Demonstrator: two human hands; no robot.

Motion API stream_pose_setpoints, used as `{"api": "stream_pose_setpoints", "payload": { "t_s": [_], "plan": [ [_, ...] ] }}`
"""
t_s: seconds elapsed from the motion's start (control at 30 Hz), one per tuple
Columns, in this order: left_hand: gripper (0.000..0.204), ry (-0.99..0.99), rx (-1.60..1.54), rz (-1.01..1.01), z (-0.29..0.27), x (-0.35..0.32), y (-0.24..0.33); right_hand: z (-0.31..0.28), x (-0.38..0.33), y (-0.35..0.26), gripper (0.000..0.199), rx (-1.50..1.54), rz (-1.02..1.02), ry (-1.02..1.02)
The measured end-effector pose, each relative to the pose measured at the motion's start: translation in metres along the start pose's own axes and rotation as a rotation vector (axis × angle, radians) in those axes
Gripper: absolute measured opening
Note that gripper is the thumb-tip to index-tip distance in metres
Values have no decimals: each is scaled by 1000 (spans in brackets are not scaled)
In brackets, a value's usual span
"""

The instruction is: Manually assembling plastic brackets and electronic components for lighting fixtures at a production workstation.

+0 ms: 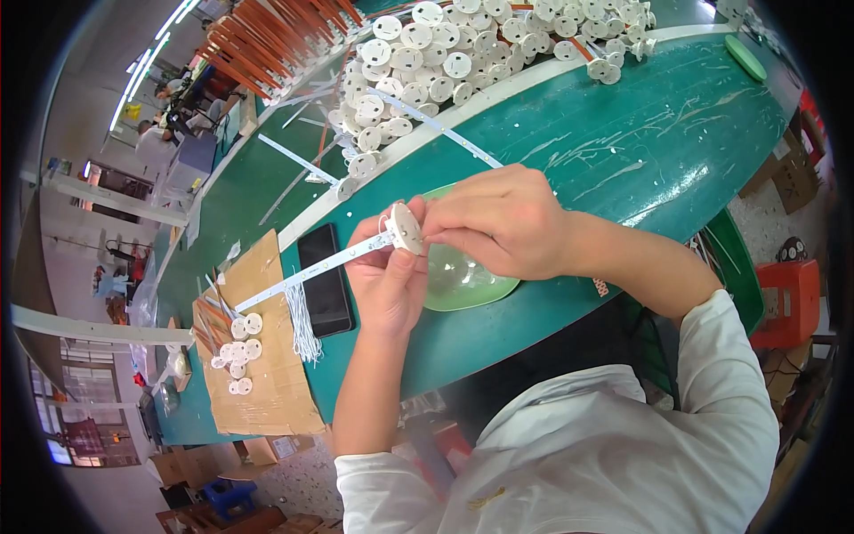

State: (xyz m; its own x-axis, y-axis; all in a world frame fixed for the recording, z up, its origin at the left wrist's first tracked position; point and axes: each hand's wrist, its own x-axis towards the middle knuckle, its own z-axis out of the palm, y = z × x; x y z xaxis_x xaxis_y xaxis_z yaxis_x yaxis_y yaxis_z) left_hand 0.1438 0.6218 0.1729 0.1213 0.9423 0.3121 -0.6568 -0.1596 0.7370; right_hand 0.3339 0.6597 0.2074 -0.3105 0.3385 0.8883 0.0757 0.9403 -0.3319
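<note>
1. Nearest, the left hand (387,280), palm up, with fingers closed around the end of a long narrow white strip (311,271) and under a small round white plastic disc (406,228); the disc stands on edge at the fingertips, above the palm.
2. Right hand (498,222), fingers pinched together on the disc's right side, touching the left fingertips.
3. Pale green shallow oval dish (467,285), directly beneath both hands on the green worktable (640,151).
4. Black flat phone (326,280), just left of the hands, under the strip.
5. Brown cardboard sheet (267,392), further left, bearing several loose white discs (238,356).
6. Heap of matching white discs (463,44), at the table's far edge.
</note>
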Motion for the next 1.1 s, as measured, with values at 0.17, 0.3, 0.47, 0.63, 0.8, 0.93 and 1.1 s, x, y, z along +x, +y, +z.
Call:
{"api": "stream_pose_setpoints", "payload": {
  "t_s": [0.17,0.3,0.47,0.63,0.8,0.93,1.1],
  "plan": [
    [34,-83,180,107,1,4,-3,1,-1,-8,14,-47,-24,12],
    [32,-30,208,81,3,3,-5,8,-2,-6,15,-31,-9,72],
    [30,22,382,63,8,7,19,11,7,-10,21,-43,37,4],
    [29,366,899,-70,-22,34,116,-17,12,-4,13,-40,269,138],
    [46,712,1663,-509,-145,-7,264,-27,19,3,12,-73,395,61],
    [55,916,2050,-645,-203,-64,314,-33,23,20,14,-306,277,19],
    [56,937,2425,-553,-168,-48,269,-63,21,50,28,-829,880,-741]
  ]
}}
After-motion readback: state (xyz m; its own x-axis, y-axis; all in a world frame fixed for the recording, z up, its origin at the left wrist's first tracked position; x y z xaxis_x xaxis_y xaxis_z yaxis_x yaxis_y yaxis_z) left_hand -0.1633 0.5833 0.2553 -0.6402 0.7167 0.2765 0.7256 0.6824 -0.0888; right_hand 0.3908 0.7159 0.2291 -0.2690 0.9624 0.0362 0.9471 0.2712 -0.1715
